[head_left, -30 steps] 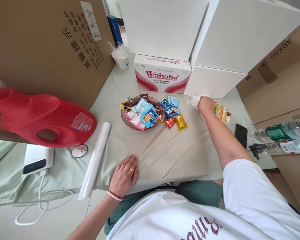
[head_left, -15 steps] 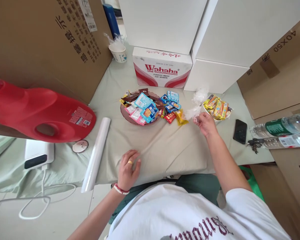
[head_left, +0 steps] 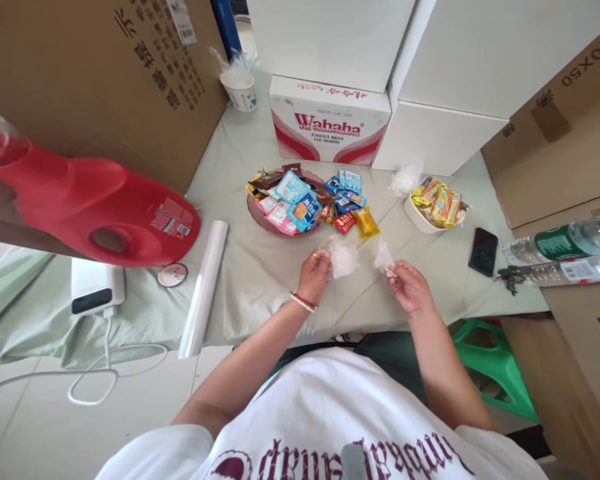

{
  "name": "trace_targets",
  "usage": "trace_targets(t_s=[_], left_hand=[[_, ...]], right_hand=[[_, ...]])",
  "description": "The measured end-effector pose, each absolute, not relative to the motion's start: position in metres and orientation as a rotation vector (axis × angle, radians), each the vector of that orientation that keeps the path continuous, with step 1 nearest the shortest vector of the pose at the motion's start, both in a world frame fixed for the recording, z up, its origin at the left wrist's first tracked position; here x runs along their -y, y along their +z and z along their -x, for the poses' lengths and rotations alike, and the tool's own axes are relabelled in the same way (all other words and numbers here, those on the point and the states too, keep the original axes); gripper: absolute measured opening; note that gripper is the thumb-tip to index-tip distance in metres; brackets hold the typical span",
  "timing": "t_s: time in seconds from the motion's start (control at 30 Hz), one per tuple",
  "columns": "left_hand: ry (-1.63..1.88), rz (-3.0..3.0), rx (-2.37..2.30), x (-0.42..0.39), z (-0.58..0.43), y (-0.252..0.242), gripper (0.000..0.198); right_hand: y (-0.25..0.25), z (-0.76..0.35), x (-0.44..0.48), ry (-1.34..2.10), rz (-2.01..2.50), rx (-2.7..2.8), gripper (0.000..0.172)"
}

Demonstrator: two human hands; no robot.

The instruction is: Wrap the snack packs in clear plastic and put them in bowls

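Note:
My left hand (head_left: pixel 314 277) pinches a crumpled clear plastic bag (head_left: pixel 344 259) over the front of the table. To its right, my right hand (head_left: pixel 409 285) is closed on a smaller clear plastic bag (head_left: pixel 383 257), its fingertips together; a gap shows between the two pieces. Just beyond the hands, a yellow packet (head_left: pixel 365 223) and a red packet (head_left: pixel 344 223) lie beside a dark pink glass plate (head_left: pixel 260 217) heaped with wrapped snacks (head_left: pixel 300 200). Another crumpled clear plastic bag (head_left: pixel 405 180) lies against a white bowl (head_left: pixel 423 220) of yellow-wrapped snacks (head_left: pixel 439 202).
A white roll of film (head_left: pixel 203 290), a red jug (head_left: pixel 115 213) and a white device (head_left: pixel 97 287) with a cable are on the left. At the back stand a Wahaha carton (head_left: pixel 330 123) and a paper cup (head_left: pixel 239 92). A phone (head_left: pixel 483 252) and plastic bottles (head_left: pixel 555 243) lie right.
My left hand has risen from the tabletop, moved right and taken hold of clear plastic. My right hand has drawn back from beside the white bowl with plastic in it. The view has shifted slightly.

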State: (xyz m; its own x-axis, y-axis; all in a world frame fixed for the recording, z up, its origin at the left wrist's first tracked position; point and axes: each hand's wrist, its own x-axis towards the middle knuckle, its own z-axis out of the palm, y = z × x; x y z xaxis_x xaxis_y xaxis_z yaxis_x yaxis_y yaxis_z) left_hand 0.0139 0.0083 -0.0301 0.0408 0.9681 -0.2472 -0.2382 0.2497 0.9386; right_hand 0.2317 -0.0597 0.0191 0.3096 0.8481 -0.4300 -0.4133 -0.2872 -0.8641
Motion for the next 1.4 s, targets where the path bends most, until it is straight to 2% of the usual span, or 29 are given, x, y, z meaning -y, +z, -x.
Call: trace_targets(t_s=[0.17,0.33,0.4,0.5,0.57,0.7,0.8,0.83,0.97,1.1,1.27,1.4], left_hand=[[1.205,-0.806,-1.285,-0.004,0.019,-0.034,0.036],[1.130,-0.841,-1.360,0.013,0.036,-0.023,0.033],[1.118,-0.851,-1.362,0.018,0.038,-0.020,0.035],[1.131,-0.819,-1.359,0.022,0.040,-0.021,0.037],[1.167,-0.788,-1.362,0.023,0.041,-0.023,0.038],[1.189,-0.783,-1.360,0.022,0.036,-0.027,0.041],[1.191,-0.829,-1.325,0.020,0.024,-0.028,0.044],[1.187,-0.843,-1.307,0.020,0.020,-0.029,0.045],[1.146,-0.842,-1.256,0.019,0.010,-0.033,0.048],[1.160,-0.805,-1.266,0.020,0.012,-0.037,0.047],[1.176,-0.755,-1.248,0.026,0.010,-0.033,0.053],[1.057,-0.721,-1.157,0.031,0.003,-0.027,0.064]], right_hand=[[0.030,-0.266,0.030,1.076,1.361,0.432,0.043],[0.062,-0.295,-0.082,0.427,1.381,0.816,0.023],[0.076,-0.308,-0.132,0.393,1.455,0.874,0.019],[0.089,-0.309,-0.173,0.372,1.854,1.089,0.030],[0.088,-0.290,-0.165,0.369,1.868,1.279,0.040],[0.062,-0.224,-0.075,0.603,1.570,1.629,0.037],[0.030,-0.179,0.001,0.987,1.271,1.884,0.058],[0.020,-0.169,0.020,1.061,1.246,1.864,0.055],[-0.004,-0.166,0.061,1.101,1.333,1.450,0.021],[-0.001,-0.197,0.072,0.993,1.391,1.170,0.015],[0.010,-0.203,0.072,1.295,1.445,0.988,0.032],[0.006,-0.167,0.070,1.612,1.231,0.803,0.067]])
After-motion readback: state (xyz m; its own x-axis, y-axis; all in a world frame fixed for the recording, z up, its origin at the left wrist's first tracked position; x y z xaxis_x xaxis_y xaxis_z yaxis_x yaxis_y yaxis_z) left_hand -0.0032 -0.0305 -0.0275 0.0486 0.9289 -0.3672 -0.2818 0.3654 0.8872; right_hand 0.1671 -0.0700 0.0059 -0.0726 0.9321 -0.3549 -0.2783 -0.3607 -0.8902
